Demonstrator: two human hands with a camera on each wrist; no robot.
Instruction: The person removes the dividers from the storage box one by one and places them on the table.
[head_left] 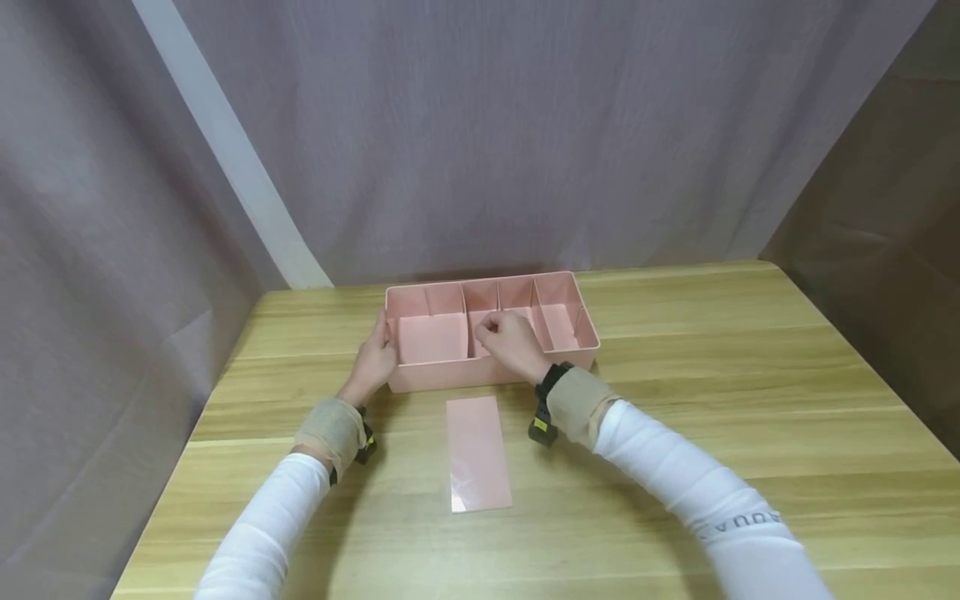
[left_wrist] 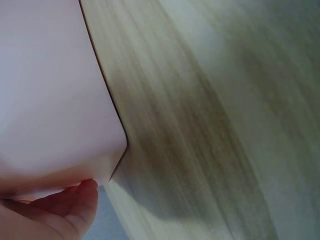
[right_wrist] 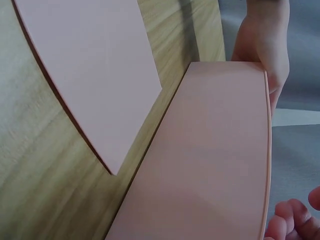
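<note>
one pink divided tray [head_left: 420, 379], four compartments visible inside. one loose pink flat panel [head_left: 477, 452] on table, just below both hands. two hands: left hand [head_left: 375, 358], right hand [head_left: 510, 340].

Pink tray [head_left: 420, 379], pink panel [head_left: 477, 452], light-wood table [head_left: 712, 375].
</note>
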